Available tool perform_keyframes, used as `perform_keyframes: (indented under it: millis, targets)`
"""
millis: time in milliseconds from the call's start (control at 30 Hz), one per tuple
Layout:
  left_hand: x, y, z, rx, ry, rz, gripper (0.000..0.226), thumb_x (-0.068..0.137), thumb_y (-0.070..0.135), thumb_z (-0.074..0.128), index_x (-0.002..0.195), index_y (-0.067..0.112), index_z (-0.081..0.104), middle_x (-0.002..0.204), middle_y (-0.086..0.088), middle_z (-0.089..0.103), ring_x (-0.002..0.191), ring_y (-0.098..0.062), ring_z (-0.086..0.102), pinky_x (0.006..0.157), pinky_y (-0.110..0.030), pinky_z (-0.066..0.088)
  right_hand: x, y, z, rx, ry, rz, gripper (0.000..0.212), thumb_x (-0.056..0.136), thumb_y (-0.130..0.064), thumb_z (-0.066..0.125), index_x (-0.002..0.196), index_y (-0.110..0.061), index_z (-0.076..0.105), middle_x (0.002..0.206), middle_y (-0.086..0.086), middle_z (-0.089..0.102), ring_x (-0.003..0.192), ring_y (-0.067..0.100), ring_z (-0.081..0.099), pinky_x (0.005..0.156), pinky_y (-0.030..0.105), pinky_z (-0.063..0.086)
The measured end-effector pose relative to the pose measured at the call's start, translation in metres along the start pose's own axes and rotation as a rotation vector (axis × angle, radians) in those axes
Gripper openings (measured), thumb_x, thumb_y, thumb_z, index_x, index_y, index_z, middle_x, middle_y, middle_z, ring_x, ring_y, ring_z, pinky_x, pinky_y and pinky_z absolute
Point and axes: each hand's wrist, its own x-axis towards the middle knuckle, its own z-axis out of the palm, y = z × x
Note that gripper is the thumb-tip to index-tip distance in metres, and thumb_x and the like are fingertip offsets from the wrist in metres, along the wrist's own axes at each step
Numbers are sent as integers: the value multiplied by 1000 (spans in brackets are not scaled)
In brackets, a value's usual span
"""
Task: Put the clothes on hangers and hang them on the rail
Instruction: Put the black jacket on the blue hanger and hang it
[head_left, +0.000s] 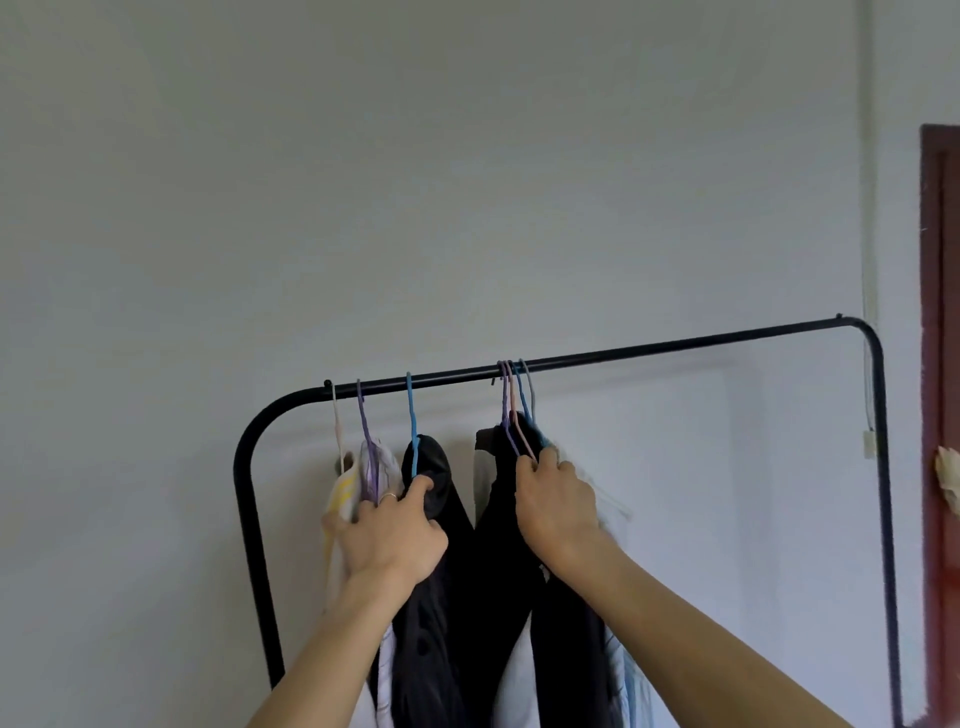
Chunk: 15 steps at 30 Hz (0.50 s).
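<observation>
A black metal rail runs across the view, sloping up to the right. On its left part hang a pale hanger with a white and yellow garment, a purple hanger with a light garment, and a blue hanger carrying a black garment. My left hand grips the shoulder of that black garment just below the blue hook. Further right, several hangers are bunched together with dark and white clothes. My right hand is closed around their necks.
A plain white wall stands behind the rack. The rack's right post drops down near a dark red door frame. The right half of the rail bears no hangers. A thin cord hangs on the wall by the post.
</observation>
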Motion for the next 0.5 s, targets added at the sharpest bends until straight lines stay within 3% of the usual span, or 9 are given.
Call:
perform_keyframes:
  millis: [167, 300, 400, 500]
  targets:
    - [6, -1, 11, 48, 89, 8, 53, 86, 25, 39, 138, 35, 33, 102, 3, 68, 101, -25, 59, 88, -45, 37, 11, 41, 3, -29, 24, 54, 28, 94, -10, 44, 122, -8, 47, 120, 14, 52, 97, 33, 62, 66, 37, 39]
    - [10, -2, 17, 74, 118, 43, 56, 86, 24, 39, 142, 30, 31, 99, 4, 70, 93, -24, 62, 82, -40, 37, 22, 91, 8, -73, 16, 210, 45, 96, -26, 53, 132, -1, 43, 126, 13, 57, 113, 32, 61, 86, 40, 50]
    - [10, -2, 17, 87, 131, 53, 55, 86, 24, 39, 141, 29, 31, 99, 3, 70, 93, -26, 63, 80, -41, 34, 29, 121, 8, -62, 38, 322, 39, 94, -30, 54, 124, -6, 51, 122, 10, 56, 109, 31, 60, 82, 39, 49]
    - [10, -4, 15, 80, 118, 49, 54, 87, 23, 38, 139, 29, 32, 101, 2, 69, 96, -26, 61, 82, -43, 35, 30, 133, 12, -106, 107, 374, 34, 96, -31, 49, 123, -11, 52, 124, 10, 47, 109, 30, 49, 77, 38, 43]
